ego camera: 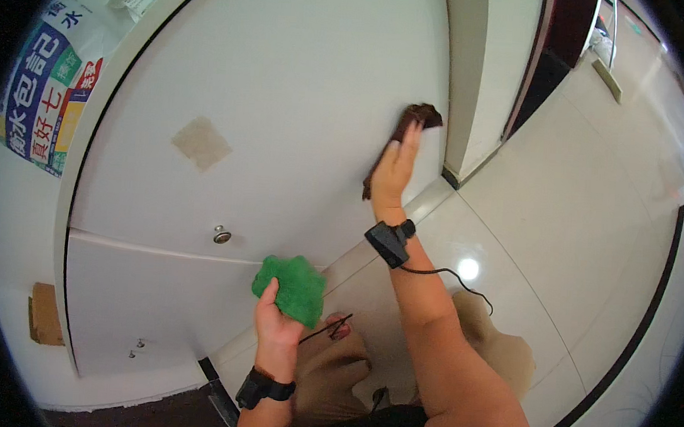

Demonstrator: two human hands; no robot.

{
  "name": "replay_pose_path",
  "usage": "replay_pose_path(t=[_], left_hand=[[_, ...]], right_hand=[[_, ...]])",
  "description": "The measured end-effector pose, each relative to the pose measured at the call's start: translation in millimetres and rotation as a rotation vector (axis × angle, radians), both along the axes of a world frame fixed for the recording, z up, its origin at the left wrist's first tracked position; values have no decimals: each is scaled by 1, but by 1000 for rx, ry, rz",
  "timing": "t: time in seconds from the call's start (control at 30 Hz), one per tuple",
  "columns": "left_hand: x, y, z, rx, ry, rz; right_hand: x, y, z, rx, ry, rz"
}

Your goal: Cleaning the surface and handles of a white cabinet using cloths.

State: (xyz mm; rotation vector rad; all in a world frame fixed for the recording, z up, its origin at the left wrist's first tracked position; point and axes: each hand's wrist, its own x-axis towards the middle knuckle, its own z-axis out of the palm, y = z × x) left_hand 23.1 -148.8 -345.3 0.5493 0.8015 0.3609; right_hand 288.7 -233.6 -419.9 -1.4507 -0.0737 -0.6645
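Observation:
My right hand (395, 167) presses a dark brown cloth (422, 114) flat against the white cabinet door (302, 95), close to its right edge. Its fingers point away from me, and the cloth sticks out beyond the fingertips and along the left side of the hand. Lower down, my left hand (278, 320) holds a bunched green cloth (300, 287), with the thumb over it, in front of the door's lower part. A round metal knob (222, 235) projects from the door to the left of the green cloth. Farther left and higher, a beige square patch (202, 143) lies on the door surface.
A pale wall corner (476, 93) stands right of the door, beside an opening with a dark frame. Two small metal knobs (140, 343) are on the lower left panel. Brown cardboard (46, 314) and printed bags (41, 93) lie at far left. A mop-like head (607, 79) rests on the tiled floor (552, 184).

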Motion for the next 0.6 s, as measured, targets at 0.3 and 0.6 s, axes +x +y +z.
replay_pose_path(t=[0.3,0.6], left_hand=[[-1,6,-1,7,21,83],[-15,18,1,-14,-51,143]], right_hand=[[-41,21,41,52,-27,101],[-84,55,107,-225,-649,309]])
